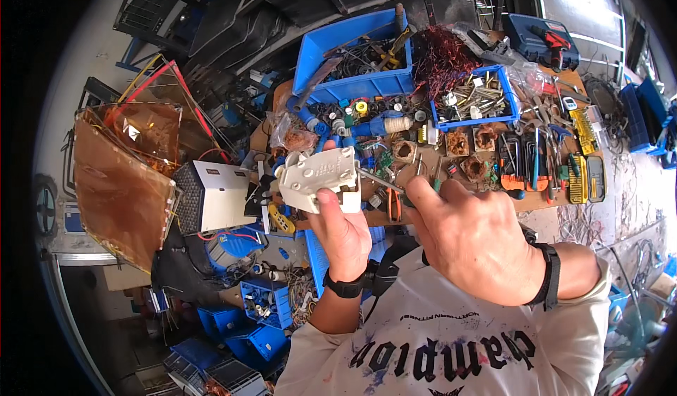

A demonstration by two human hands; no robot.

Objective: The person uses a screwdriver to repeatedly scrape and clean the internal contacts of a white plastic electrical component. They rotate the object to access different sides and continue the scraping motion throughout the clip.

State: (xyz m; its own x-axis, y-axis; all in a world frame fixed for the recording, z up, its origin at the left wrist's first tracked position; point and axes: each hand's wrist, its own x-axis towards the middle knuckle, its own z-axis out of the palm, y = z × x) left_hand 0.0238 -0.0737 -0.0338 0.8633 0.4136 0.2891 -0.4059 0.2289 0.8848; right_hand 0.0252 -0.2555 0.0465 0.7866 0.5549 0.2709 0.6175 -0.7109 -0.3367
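My left hand [341, 234] grips a white plastic housing [317, 174] with round bosses on its face, holding it up over the front of the workbench. My right hand [469, 241] is closed round a screwdriver, its handle hidden in my fingers; the thin metal shaft [386, 184] slants up-left to the housing's right side. Whether the tip is inside the housing or just touching it, I cannot tell. Behind them lie pliers [393, 204], small green boards [383, 157] and several rusty square parts [484, 139].
Blue bins of tools [318, 43] and metal fittings [472, 99] stand at the back, beside a drill on a case [554, 50]. Hex keys [513, 160] and yellow bit sets [578, 177] lie right. A brown panel [120, 191] and white box [221, 202] are left; more bins [264, 304] sit below.
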